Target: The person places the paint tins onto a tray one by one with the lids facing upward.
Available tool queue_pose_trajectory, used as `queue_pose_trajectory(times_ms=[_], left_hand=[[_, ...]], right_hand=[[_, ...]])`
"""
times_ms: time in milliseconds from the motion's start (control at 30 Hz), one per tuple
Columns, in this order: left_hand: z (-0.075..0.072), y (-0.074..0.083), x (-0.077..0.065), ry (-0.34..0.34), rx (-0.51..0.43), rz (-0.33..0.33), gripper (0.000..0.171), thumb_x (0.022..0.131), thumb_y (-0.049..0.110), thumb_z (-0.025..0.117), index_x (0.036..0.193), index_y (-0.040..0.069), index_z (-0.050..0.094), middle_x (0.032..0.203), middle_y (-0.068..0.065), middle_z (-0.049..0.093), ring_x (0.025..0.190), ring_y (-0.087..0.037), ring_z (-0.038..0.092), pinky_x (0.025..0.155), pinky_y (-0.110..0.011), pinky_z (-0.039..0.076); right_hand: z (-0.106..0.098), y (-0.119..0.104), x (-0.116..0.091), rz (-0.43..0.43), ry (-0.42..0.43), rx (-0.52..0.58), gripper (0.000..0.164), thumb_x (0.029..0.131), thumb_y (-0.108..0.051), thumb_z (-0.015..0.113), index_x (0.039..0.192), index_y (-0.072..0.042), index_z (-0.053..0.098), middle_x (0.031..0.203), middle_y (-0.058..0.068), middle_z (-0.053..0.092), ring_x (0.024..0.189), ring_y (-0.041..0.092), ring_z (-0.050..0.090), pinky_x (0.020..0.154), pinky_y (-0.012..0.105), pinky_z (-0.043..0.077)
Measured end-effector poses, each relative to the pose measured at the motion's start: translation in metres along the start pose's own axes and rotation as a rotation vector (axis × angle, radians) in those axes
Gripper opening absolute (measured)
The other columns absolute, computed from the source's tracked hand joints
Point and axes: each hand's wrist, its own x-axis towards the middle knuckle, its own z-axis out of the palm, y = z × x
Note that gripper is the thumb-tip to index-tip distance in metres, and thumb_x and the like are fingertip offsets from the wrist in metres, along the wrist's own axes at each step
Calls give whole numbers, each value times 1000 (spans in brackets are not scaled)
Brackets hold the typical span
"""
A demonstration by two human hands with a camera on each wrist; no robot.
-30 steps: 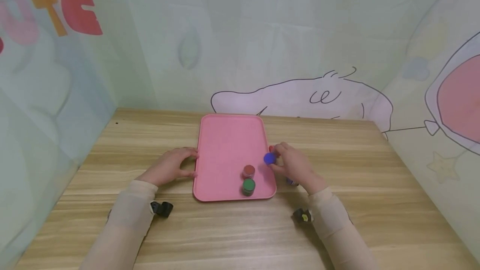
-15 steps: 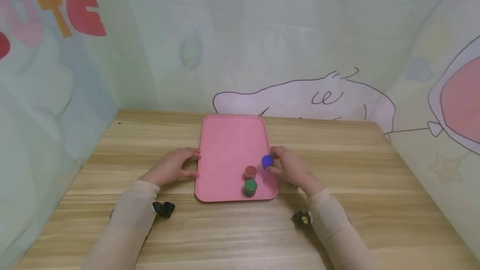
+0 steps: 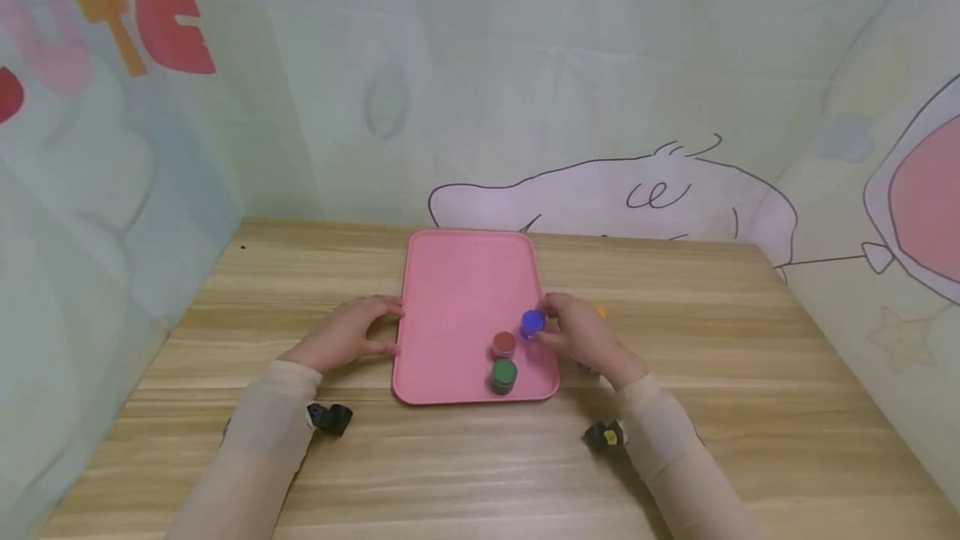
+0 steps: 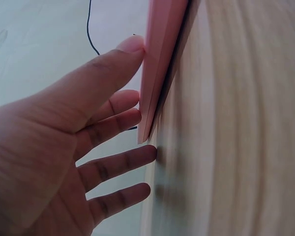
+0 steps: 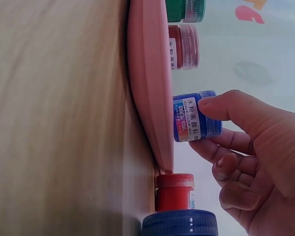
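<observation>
A small jar of blue paint (image 3: 532,322) with a printed label is pinched between the thumb and fingers of my right hand (image 3: 585,336). It stands at the right side of the pink tray (image 3: 468,273), just inside the rim. Nearby on the tray are a brown-red paint jar (image 3: 503,346) and a green-lidded paint jar (image 3: 504,375). With fingers spread, my left hand (image 3: 347,332) touches the tray's left edge. In the left wrist view its thumb (image 4: 130,45) lies against the rim.
Outside the tray's right edge, in the right wrist view, stand a red paint jar (image 5: 174,191) and a jar with a dark blue lid (image 5: 179,223). An orange object (image 3: 600,311) peeks out behind my right hand. A printed cloth backdrop (image 3: 480,107) rises behind the wooden table (image 3: 450,473).
My right hand has carried the blue paint jar slightly left and down, onto the right side of the tray. My left hand has stayed at the tray's edge.
</observation>
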Motion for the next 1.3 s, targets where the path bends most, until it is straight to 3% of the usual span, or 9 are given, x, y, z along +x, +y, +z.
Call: queue_pose_trajectory(times_ms=[400,733,967,1300], left_hand=[[-1,0,-1,-19,4,-22,59,80,32,77,129,7,58,143,-15,51,134,-37,45,114,-53,36],[0,1,-2,-5,10,-4,58,79,32,78,128,6,59,141,-15,53,132,-36,47,113,-52,37],[0,1,-1,-8,7,-2,58,80,31,78,128,6,59,141,-15,53,133,-36,47,114,-51,37],[0,1,-2,-12,10,-17,58,79,32,78,128,7,59,141,-14,53,133,-36,46,114,-51,36]], right_hand=[[4,-7,9,56,-43,34,29,83,-25,75,107,-12,65,94,-2,67,77,14,56,68,25,52],[11,-11,14,-25,-16,57,28,82,-21,76,105,-9,66,100,2,70,85,15,60,77,31,54],[15,-13,17,-32,-38,91,28,84,-19,74,108,-7,66,104,5,70,97,20,64,89,39,56],[19,-12,21,-54,-41,112,26,85,-18,73,107,-7,65,103,5,70,94,18,62,88,38,55]])
